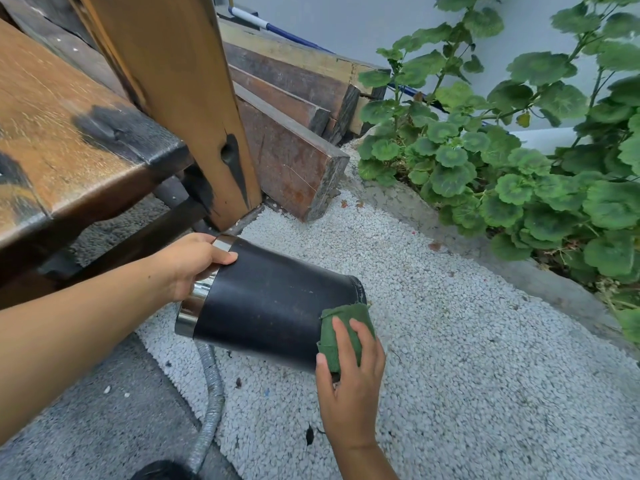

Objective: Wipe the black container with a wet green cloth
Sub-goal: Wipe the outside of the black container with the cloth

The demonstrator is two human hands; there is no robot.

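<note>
The black container (270, 303) is a tapered bucket with a shiny metal rim band, held tilted on its side above the gravel, its base pointing right. My left hand (194, 265) grips its rim at the upper left, fingers over the metal band. The green cloth (341, 327) is folded and pressed against the container's side near the base. My right hand (349, 379) holds the cloth there, fingers spread over it and thumb underneath.
A worn wooden bench (69, 140) and an upright plank (180, 98) stand at the left. Stacked timber beams (294, 109) lie behind. Leafy green plants (512, 161) fill the right side. White gravel (450, 341) covers the ground; a grey hose (211, 400) runs below the container.
</note>
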